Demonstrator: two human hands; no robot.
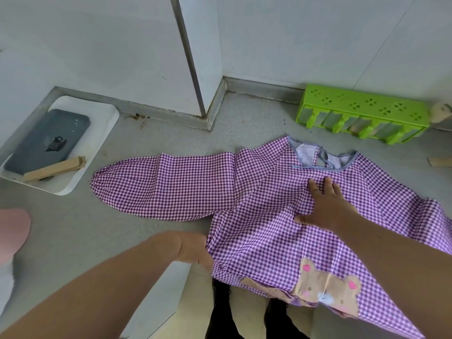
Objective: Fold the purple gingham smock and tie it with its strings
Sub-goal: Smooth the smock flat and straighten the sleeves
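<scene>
Purple gingham smock (pixel 281 216) lay spread flat on grey counter (pixel 146 228), front side up, filling the centre and 4 o'clock part of the view. Neckline (pixel 322 159) pointed toward 12 o'clock, edged in striped binding, with pale strings (pixel 324 159) looped loosely inside the neck opening. Left sleeve (pixel 166 187) stretched straight out toward 9 o'clock, flat, cuff end rounded. Right sleeve (pixel 430 223) bunched toward 3 o'clock, partly cut off at the frame edge. Bear appliqué (pixel 327 287) sat near the hem at 5 o'clock, hanging over the counter's near edge.

Right hand (pixel 327 206) rested palm down on the chest of the smock just below the neckline, fingers straight and spread, thumb out toward 9 o'clock; grip spread, pressing cloth flat. Left hand (pixel 193 250) met the smock's left side seam at 6 o'clock; fingertips hidden under or behind the fabric edge, so could not tell whether grip pinched the cloth or merely touched it.

White tray (pixel 102 133) at 9 o'clock, holding dark grey case (pixel 49 140) and wooden clothespin (pixel 56 168) leaning across the case's near corner. Green plastic rack (pixel 362 106) lay at 1 o'clock against the wall (pixel 293 33). Dark shoes (pixel 220 314) visible on the floor below the counter edge at 6 o'clock.
</scene>
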